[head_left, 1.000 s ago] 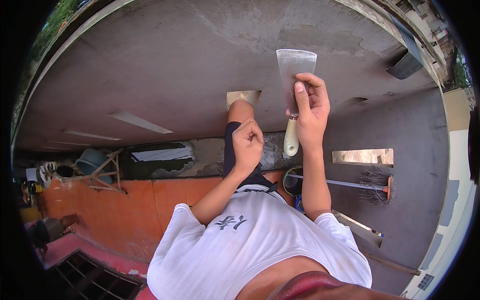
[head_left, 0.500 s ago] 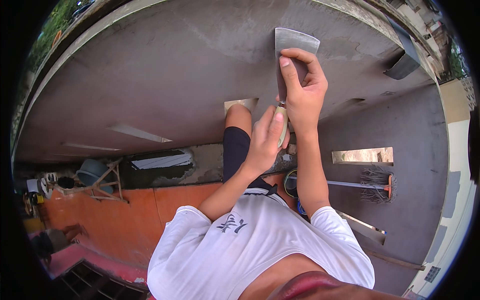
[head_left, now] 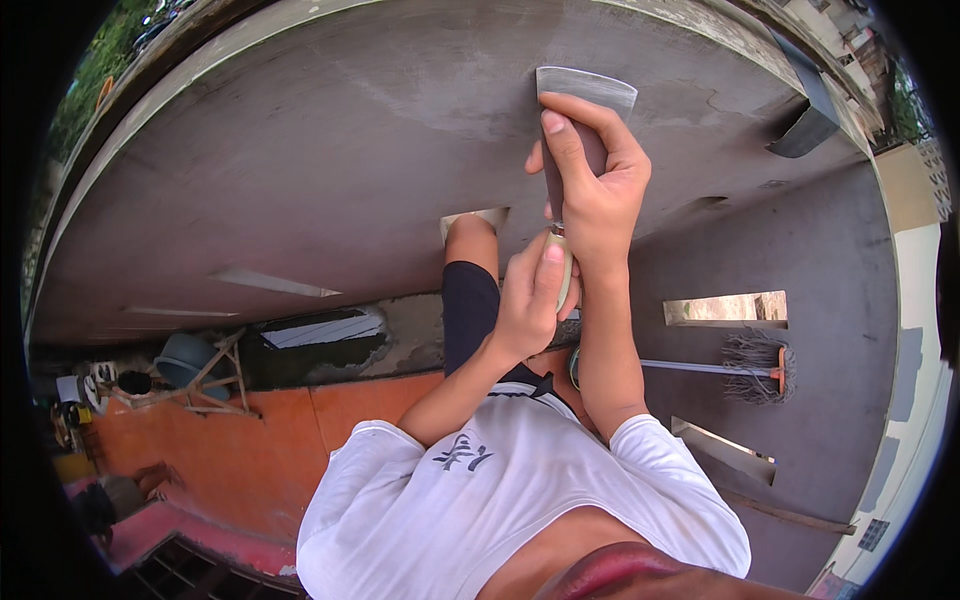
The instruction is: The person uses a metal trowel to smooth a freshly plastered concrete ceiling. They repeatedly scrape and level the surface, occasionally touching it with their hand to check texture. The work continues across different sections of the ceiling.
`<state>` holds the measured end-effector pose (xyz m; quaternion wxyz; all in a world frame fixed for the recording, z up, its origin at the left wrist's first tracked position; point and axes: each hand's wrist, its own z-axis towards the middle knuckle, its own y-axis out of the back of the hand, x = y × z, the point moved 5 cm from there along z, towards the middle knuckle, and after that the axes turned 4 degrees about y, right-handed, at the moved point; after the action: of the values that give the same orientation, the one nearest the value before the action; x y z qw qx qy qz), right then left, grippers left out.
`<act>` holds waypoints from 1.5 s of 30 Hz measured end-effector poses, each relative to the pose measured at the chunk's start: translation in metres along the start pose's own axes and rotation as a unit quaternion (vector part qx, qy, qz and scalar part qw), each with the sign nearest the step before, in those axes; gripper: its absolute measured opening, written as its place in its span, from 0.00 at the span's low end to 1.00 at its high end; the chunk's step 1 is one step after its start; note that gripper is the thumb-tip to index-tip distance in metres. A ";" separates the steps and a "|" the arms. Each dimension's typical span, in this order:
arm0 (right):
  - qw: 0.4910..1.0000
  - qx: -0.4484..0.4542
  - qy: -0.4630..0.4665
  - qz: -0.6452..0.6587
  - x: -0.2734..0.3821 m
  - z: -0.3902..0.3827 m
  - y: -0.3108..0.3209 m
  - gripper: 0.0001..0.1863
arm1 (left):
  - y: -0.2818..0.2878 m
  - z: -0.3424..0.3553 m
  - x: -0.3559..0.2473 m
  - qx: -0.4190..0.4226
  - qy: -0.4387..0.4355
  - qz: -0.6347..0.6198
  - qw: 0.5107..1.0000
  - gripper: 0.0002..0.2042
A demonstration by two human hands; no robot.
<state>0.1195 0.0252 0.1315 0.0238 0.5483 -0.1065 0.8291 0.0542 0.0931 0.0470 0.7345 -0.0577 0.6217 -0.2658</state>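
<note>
A wide putty knife [head_left: 586, 84] with a flared metal blade and a pale handle is held up against the grey wall [head_left: 350, 120]. My left hand [head_left: 533, 295] is closed round its handle. Higher up, my right hand [head_left: 600, 180] grips the blade, with thumb and forefinger over the near face and other fingertips showing past its left edge. The blade's broad end sticks out above the right fingers. From this angle I cannot tell whether it touches the wall.
A mop [head_left: 762, 368] leans along the right wall. Narrow slots pierce the walls, one [head_left: 725, 308] at the right. On the left, a grey tub [head_left: 185, 360] sits by a wooden stand [head_left: 225, 375] on the orange floor [head_left: 260, 440]. A person [head_left: 115, 495] is at the lower left.
Both hands and the putty knife have shifted slightly left. The right hand's forefinger now lies further across the blade, and fingertips show beyond its left edge.
</note>
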 end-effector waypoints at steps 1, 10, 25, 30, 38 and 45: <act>1.000 0.003 0.002 0.000 0.001 0.001 0.000 0.09 | 0.000 0.000 0.001 -0.001 -0.004 0.000 1.000 0.21; 0.998 0.018 0.040 0.047 -0.011 0.004 0.001 0.09 | 0.010 0.005 0.002 -0.018 -0.022 0.051 0.998 0.21; 0.997 -0.019 0.026 0.064 0.000 0.005 -0.009 0.08 | 0.012 0.007 -0.016 -0.013 0.018 0.041 0.999 0.21; 0.995 0.009 0.037 0.094 0.004 0.014 -0.010 0.08 | 0.004 0.011 -0.026 -0.033 0.011 0.074 0.997 0.23; 0.997 -0.009 0.031 0.073 0.007 0.011 -0.006 0.09 | -0.003 0.009 -0.029 -0.034 0.021 0.082 0.996 0.24; 0.997 -0.008 0.025 0.069 0.007 0.010 -0.007 0.09 | -0.003 0.012 -0.031 -0.021 0.008 0.039 0.999 0.21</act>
<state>0.1267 0.0294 0.1431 -0.0267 0.5183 -0.1499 0.8415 0.0615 0.1024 0.0783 0.7377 -0.0465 0.6350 -0.2245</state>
